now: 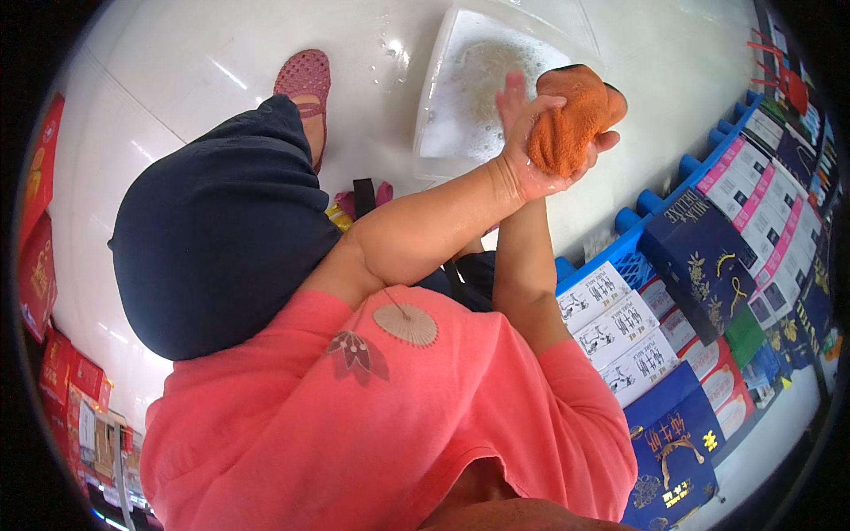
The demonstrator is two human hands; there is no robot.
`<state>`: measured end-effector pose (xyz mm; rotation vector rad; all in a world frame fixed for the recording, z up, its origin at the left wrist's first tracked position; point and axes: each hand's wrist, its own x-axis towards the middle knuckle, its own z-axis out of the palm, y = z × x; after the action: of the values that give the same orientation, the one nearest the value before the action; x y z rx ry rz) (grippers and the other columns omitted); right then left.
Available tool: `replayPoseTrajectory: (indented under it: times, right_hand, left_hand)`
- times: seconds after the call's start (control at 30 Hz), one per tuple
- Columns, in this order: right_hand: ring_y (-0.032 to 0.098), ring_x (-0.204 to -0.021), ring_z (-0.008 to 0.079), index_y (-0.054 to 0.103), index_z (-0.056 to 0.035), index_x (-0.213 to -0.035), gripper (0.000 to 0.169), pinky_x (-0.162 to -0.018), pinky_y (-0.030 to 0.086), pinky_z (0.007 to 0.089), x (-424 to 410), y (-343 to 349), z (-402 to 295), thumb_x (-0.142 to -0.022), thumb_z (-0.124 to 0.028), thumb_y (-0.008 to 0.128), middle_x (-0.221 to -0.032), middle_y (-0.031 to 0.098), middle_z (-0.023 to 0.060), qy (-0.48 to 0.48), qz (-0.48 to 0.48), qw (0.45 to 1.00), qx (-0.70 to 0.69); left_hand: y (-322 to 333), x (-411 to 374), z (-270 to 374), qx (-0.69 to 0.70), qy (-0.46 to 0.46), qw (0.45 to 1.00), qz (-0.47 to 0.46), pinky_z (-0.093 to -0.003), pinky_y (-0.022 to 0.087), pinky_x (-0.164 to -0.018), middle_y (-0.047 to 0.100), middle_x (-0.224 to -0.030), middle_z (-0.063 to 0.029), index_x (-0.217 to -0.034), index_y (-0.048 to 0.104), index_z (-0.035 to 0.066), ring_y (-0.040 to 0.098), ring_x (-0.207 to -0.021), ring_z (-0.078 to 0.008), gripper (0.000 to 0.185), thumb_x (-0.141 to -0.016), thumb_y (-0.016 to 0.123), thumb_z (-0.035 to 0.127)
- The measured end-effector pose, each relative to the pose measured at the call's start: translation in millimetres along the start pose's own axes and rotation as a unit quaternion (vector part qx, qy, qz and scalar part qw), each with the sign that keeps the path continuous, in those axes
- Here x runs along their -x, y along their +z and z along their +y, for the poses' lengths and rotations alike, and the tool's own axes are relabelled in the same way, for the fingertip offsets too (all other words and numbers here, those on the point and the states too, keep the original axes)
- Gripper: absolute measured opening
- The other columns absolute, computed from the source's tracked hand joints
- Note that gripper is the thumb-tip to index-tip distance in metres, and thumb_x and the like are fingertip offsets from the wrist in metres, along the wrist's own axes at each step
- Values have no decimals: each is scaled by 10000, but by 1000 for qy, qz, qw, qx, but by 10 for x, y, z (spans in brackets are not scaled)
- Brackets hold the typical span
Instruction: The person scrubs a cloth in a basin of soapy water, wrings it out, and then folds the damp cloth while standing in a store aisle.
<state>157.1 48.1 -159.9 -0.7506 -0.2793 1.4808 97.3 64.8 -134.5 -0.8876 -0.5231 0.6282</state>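
Note:
My left hand [531, 169] reaches across to the right, its fingers wrapped around a bunched orange cloth [572, 123] with dark edging. The skin of this hand and its wrist looks wet. My right forearm passes behind the left wrist, which hides part of my right hand [512, 99]. Its visible fingers are blurred and extended, and I see nothing held in them. Beyond both hands, a translucent plastic tub [427, 109] on the floor contains cloudy, sudsy water [478, 73].
Milk cartons [614, 332] and dark blue gift boxes [694, 255] are stacked on a blue plastic pallet [627, 255] at right. Red packages [66, 372] line the left side. My bent knee [219, 226] and a pink perforated shoe [303, 76] lie left of the tub. Droplets dot the tiled floor [372, 40].

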Motion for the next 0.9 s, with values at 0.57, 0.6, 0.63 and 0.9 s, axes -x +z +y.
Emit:
replayPoseTrajectory:
  times: [0.57, 0.6, 0.63, 0.9]
  right_hand:
    - [622, -790, 171, 646, 9, -981, 314, -694, 510, 286, -1016, -5, -636, -746, -189, 710, -890, 658, 96, 140, 40, 700, 699]
    - [632, -772, 190, 655, -1, -985, 394, -703, 513, 297, -1027, -155, -583, -702, -265, 726, -870, 672, 123, 117, 14, 612, 782]
    - [647, -786, 253, 664, -47, -978, 403, -725, 514, 340, -927, 78, -494, -682, -315, 715, -863, 670, 165, 125, 12, 543, 831]
    - [636, -886, 330, 674, -77, -950, 356, -798, 497, 375, -803, -8, -329, -699, -328, 693, -928, 664, 175, 21, 114, 494, 862]
  left_hand:
    - [-184, -48, 457, -754, 65, 593, 276, -336, 484, -799, 629, -991, -152, -1086, 555, 18, 612, -925, -253, 446, -759, 687, 290]
    - [-299, -59, 531, -844, 41, 448, 291, -344, 484, -798, 631, -978, -168, -1080, 560, 19, 613, -922, -269, 459, -744, 682, 306]
    - [-281, -62, 529, -910, 16, 289, 297, -351, 484, -798, 634, -965, -183, -1074, 565, 20, 613, -919, -286, 472, -729, 676, 321]
    - [-88, 145, 402, -853, 97, 326, 395, -382, 461, -875, 577, -1129, -220, -1361, 256, 44, 589, -1015, -347, 943, -627, 742, 380]
